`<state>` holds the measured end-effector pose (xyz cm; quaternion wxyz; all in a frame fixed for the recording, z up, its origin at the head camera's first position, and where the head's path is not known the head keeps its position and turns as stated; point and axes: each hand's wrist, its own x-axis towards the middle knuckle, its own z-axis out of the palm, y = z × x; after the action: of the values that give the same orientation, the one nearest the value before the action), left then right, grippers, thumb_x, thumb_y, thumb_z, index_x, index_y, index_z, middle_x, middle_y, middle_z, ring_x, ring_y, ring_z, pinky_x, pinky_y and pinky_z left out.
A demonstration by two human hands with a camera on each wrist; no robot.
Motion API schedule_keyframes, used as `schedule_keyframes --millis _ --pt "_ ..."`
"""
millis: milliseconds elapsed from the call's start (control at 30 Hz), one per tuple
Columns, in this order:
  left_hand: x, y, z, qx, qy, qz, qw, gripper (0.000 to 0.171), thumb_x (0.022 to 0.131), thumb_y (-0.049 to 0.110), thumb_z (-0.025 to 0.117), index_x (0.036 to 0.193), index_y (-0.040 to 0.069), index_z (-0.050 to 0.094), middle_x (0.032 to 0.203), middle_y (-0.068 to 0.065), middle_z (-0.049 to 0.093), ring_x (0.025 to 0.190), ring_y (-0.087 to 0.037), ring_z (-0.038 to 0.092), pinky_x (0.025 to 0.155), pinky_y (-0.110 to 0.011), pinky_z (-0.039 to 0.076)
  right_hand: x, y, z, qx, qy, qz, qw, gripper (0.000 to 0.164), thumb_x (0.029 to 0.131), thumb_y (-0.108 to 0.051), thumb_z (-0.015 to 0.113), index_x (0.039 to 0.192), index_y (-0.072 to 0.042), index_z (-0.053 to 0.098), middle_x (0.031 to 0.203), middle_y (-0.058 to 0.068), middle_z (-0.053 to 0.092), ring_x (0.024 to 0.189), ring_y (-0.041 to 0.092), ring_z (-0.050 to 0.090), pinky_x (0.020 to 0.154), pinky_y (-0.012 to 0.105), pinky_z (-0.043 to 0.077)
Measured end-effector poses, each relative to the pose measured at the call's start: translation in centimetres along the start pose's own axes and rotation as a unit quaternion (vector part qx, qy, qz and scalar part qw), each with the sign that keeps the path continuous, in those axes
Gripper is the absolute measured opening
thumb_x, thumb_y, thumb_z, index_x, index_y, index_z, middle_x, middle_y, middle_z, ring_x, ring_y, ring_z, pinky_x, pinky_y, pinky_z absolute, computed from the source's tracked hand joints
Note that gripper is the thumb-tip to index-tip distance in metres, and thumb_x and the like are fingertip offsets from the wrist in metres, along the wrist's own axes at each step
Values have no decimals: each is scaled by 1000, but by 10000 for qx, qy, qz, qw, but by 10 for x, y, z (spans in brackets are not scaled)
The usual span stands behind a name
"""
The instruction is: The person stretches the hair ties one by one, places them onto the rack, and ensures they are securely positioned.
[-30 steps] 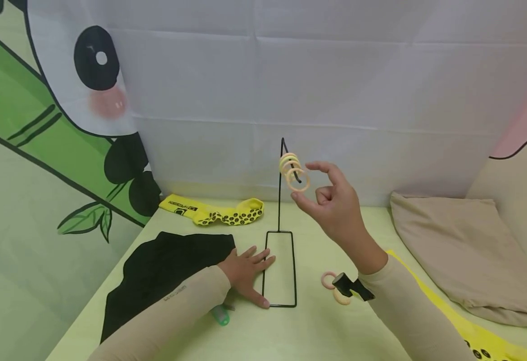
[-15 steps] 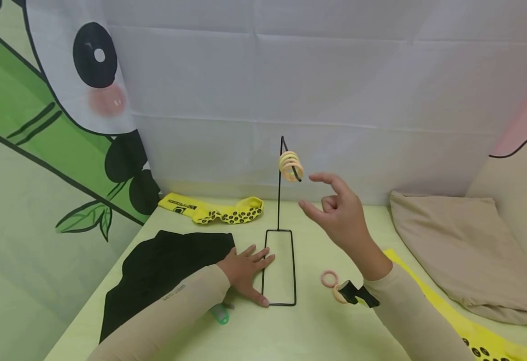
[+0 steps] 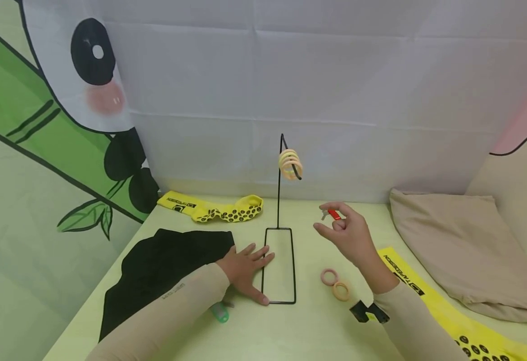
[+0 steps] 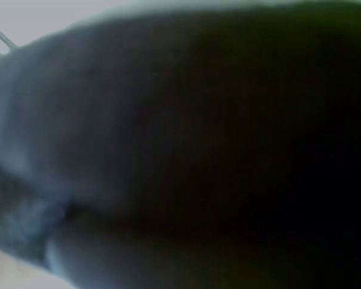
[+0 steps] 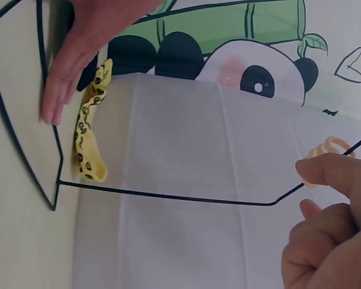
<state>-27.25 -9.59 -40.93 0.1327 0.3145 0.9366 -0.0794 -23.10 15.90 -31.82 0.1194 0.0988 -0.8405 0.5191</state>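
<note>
My left hand [image 3: 246, 273] lies flat with spread fingers on the left side of the black wire stand's [image 3: 294, 271] base. Several pale rings [image 3: 290, 164] hang on the stand's sloping top arm. My right hand [image 3: 346, 230] is in the air right of the stand, thumb and index finger apart with nothing between them, the other fingers bent. A small red thing with a silvery metal end [image 3: 334, 214] shows behind its index finger. Below that hand, a pink ring [image 3: 329, 277] and an orange-yellow ring [image 3: 341, 291] lie side by side on the table. The left wrist view is mostly dark.
A yellow patterned sock [image 3: 227, 209] lies at the back left, another yellow sock [image 3: 407, 278] at the right. Black cloth [image 3: 168, 271] is under the left forearm, beside a small green-ended thing [image 3: 220, 312]. A folded beige cloth [image 3: 453, 240] lies far right.
The right hand has let go of a ring, which now hangs with the others on the stand's arm. That hand has moved down and right, bringing the red thing into view. The left hand stays put.
</note>
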Motion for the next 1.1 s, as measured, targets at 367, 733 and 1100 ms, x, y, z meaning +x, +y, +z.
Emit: schedule_keyframes --millis 367,733,1100 --pt "2 -1 1 57 -8 8 10000 112 61 86 50 150 31 9 157 6 5 144 -29 10 105 -63 20 -6 57 1 -288 -874 1239 9880 40 79 -12 71 116 -7 58 47 -6 23 43 10 20 41 23 20" --pt "3 -2 3 -130 -28 -38 9999 112 60 85 52 149 32 10 157 7 5 144 -27 10 106 -62 19 -13 101 9 -1518 -1610 1943 9557 52 70 -24 81 108 1 56 114 18 56 87 23 52 69 33 45" --pt "2 -2 3 -143 -23 -27 9999 113 60 85 52 150 31 9 157 7 5 144 -28 9 106 -63 19 -17 103 17 -2211 -1956 2008 9341 40 66 -13 82 88 1 52 81 9 53 73 20 51 57 28 43"
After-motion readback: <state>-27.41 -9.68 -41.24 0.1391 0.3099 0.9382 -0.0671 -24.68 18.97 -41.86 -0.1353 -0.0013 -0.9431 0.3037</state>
